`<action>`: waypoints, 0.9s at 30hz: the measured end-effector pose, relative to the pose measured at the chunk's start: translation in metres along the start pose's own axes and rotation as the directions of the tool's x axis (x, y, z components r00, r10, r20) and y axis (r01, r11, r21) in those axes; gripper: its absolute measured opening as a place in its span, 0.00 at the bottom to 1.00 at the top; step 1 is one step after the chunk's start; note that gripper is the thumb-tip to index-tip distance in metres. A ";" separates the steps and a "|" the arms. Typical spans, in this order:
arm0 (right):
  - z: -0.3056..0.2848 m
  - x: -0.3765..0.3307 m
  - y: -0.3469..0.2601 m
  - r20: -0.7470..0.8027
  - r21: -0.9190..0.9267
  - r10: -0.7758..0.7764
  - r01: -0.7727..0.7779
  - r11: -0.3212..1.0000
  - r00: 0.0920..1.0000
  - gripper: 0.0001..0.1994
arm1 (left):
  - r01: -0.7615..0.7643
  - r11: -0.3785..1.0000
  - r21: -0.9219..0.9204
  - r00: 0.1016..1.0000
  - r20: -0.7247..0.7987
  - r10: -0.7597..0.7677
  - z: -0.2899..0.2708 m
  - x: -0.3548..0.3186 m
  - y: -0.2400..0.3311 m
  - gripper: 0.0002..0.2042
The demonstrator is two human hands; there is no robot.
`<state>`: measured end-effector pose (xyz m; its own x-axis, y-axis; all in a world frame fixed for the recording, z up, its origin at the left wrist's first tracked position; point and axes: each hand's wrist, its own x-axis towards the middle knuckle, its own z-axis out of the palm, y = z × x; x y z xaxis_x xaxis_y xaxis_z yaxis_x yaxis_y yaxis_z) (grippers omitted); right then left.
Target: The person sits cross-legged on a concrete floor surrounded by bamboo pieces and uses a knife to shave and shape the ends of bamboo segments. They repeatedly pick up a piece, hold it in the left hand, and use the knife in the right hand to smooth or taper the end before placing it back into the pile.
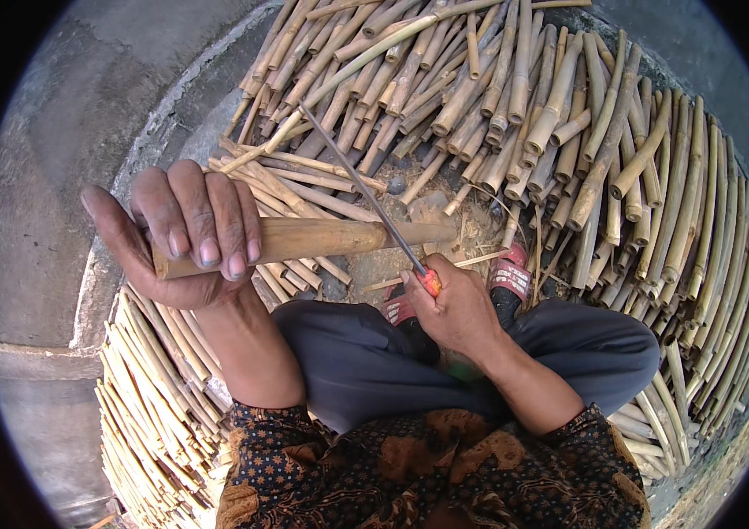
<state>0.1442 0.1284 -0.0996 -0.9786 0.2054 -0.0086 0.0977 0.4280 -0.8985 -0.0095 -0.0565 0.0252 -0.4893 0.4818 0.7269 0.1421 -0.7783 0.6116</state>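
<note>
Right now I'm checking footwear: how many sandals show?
2. One red sandal sits right of the right hand; the other sandal is partly hidden left of that hand, above the knee.

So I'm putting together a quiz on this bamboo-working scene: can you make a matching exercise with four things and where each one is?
Things:
1. thick tan bamboo stick
2. thin dark metal rod with a red-orange handle
3. red sandals
4. stack of thin split bamboo strips

Places:
A. on the feet, beside the bamboo heap
B. gripped in the left hand, lying level
C. lower left, beside the left forearm
D. held in the right hand, slanting up and away

Pairs: 1-B, 2-D, 3-A, 4-C
</note>
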 end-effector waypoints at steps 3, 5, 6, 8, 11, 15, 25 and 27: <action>-0.002 0.004 0.005 0.013 -0.067 0.184 -0.182 0.981 0.983 0.13 | 0.003 1.000 -0.011 0.999 -0.032 -0.003 -0.003 0.001 0.002 0.34; -0.001 -0.002 0.008 0.010 0.040 0.075 -0.076 0.996 0.997 0.14 | 0.020 0.999 -0.040 0.999 -0.026 -0.021 -0.003 0.002 0.001 0.33; 0.001 -0.005 0.010 -0.018 0.084 0.006 -0.004 0.996 1.000 0.14 | 0.026 0.996 -0.089 1.000 -0.007 -0.027 -0.002 0.001 0.000 0.33; 0.008 -0.006 0.018 -0.037 0.064 -0.041 0.043 0.997 0.998 0.14 | -0.041 0.998 0.037 0.991 -0.127 0.046 -0.002 0.000 -0.003 0.33; 0.021 0.008 0.052 -0.038 -0.093 0.072 -0.076 0.993 0.997 0.15 | -0.123 0.953 0.276 0.938 -0.281 0.203 -0.010 -0.003 -0.004 0.32; 0.036 0.011 0.131 -0.076 -0.161 0.210 -0.220 0.962 0.975 0.17 | -0.056 0.869 0.491 0.796 -0.503 0.335 -0.034 -0.007 0.018 0.28; 0.067 -0.005 0.251 -0.106 -0.338 0.543 -0.543 0.768 0.833 0.19 | 0.136 0.811 0.569 0.620 -0.688 0.378 -0.059 0.001 -0.006 0.25; 0.061 -0.007 0.246 -0.105 -0.261 0.476 -0.486 0.834 0.873 0.18 | 0.225 0.737 0.638 0.485 -0.729 0.483 -0.063 0.001 -0.008 0.25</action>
<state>0.1636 0.1785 -0.3475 -0.7888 0.4756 -0.3893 0.6047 0.4868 -0.6304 -0.0652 -0.0750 0.0014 -0.7959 -0.4354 0.4206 0.5436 -0.2083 0.8131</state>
